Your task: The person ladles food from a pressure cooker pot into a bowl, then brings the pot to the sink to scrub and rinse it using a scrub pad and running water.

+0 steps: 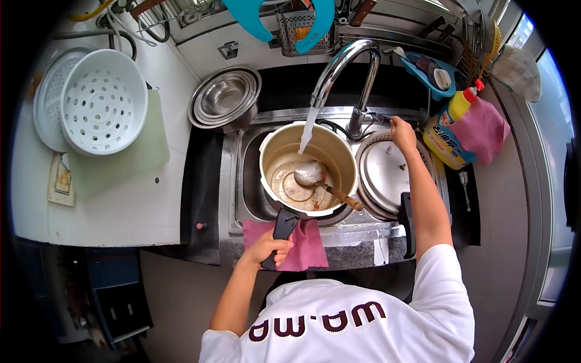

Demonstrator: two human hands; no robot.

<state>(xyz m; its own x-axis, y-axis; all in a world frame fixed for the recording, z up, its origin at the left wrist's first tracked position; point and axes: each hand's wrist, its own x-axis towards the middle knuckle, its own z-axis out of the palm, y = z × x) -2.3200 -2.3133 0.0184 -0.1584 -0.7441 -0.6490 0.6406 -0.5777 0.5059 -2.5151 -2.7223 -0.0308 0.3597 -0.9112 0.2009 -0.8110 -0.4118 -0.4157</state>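
Head view: gripping black handle (284, 226) with left hand (272, 248), fingers closed, likely to steady pot (346, 162) at sink (249, 175). Pinching faucet lever (380, 119) with right hand (403, 134), probably for flow control. Catching water (307, 130) from spout (319, 88); ladle (310, 173) inside, propped over rim, likely for easy reach.

Water runs from the faucet (346, 63) into a pot (275, 151) holding a ladle (310, 173).

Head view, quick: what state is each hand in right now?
Left hand: closed around the pot's black handle.
Right hand: fingers at the tap's lever; whether they grip it can't be told.
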